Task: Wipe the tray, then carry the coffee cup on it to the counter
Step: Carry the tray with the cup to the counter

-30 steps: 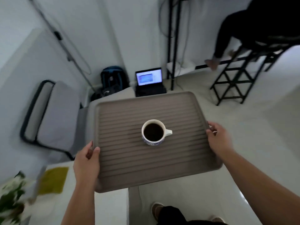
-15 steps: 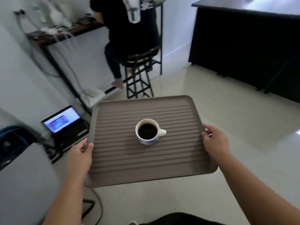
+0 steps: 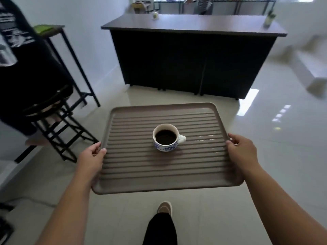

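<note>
A brown ribbed tray is held level in the air in front of me. My left hand grips its left rim and my right hand grips its right rim. A white cup with blue flowers, full of dark coffee, stands upright near the tray's middle, handle to the right. A thin wet streak lies on the ribs right of the cup. The dark counter with black panels stands straight ahead across the floor.
A person in black sits on a black stool at my left, beside a tall narrow table. A small jar and a bottle stand on the counter. Glossy pale floor lies between me and the counter; my foot shows below.
My view has swung right, from the laptop and chair past the seated person to the counter. The tray and cup stayed level in both hands.
</note>
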A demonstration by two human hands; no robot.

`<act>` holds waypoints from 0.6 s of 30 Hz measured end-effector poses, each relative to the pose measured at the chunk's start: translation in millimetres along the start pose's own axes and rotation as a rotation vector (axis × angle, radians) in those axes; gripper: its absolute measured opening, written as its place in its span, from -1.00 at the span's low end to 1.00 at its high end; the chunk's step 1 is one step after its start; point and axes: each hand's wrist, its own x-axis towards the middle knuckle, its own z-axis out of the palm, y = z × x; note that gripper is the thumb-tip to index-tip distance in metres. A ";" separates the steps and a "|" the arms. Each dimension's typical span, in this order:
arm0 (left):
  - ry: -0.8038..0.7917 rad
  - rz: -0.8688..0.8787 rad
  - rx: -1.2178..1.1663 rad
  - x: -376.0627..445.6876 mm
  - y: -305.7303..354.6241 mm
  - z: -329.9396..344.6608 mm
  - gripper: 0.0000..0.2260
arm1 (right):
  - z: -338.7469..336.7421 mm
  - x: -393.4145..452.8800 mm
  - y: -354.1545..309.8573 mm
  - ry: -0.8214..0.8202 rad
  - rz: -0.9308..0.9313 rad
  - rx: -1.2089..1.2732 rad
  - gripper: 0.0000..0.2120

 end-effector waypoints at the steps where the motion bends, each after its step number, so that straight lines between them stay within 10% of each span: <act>1: -0.023 0.009 -0.005 18.8 11.4 16.1 -0.64 | -3.3 16.3 3.4 0.019 0.019 0.013 -0.64; 18: -0.385 0.215 0.021 292.7 251.0 308.6 -0.68 | -60.8 322.9 25.2 0.269 0.268 0.103 -0.71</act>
